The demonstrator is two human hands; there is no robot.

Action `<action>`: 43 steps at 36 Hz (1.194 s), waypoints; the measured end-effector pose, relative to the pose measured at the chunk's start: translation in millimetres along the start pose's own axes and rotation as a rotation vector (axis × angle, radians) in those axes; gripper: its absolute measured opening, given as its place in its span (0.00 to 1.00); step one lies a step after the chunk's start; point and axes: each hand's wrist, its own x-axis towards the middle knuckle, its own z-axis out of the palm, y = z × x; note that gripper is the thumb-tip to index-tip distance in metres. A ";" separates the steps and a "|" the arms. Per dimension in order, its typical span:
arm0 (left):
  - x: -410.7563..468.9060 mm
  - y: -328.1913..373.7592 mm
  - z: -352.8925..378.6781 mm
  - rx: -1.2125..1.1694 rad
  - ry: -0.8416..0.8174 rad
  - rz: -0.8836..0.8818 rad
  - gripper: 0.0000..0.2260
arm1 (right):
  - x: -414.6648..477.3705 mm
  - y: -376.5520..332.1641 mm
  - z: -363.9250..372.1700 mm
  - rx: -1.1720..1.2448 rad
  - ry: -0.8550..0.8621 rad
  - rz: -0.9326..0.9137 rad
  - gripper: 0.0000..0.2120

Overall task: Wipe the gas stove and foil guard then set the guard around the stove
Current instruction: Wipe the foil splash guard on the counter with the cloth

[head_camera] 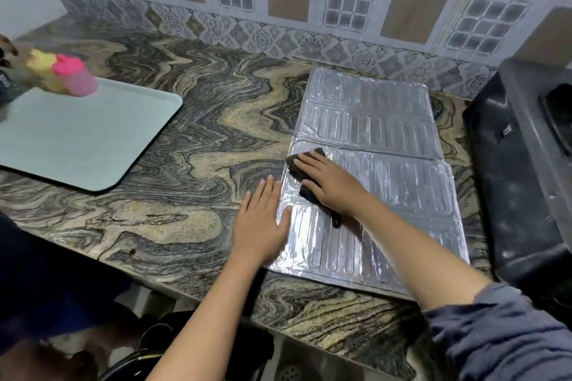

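Head view: foil guard (368, 120), ribbed silver panels, lies unfolded flat on swirled stone worktop (192, 133), just left of black gas stove (520, 170). Right hand (329, 184) presses dark cloth (294, 164) onto it, fingers straight, together. Left hand (260, 226) flat across guard's left edge, fingers straight. Pale rounded-corner tray (80, 139) far left.

Silver ribbed foil guard (371, 145), dark cloth (305, 161), black stove (520, 164), swirled grey-gold countertop (192, 120), pale green tray (83, 145)

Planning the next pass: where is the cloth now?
Head view: the dark cloth lies under the right hand, on the foil guard near its left edge, beside the left hand.
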 end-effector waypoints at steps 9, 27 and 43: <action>-2.9 2.3 -0.4 0.022 -0.014 -0.004 0.26 | -76.4 34.4 -15.0 0.005 0.050 0.305 0.24; 1.7 2.1 -0.9 0.060 0.018 0.016 0.25 | -166.9 26.4 -0.8 0.077 0.265 0.752 0.24; -48.1 -16.4 -11.0 -0.143 -0.039 0.130 0.25 | -140.2 -4.4 8.6 0.078 0.424 0.971 0.23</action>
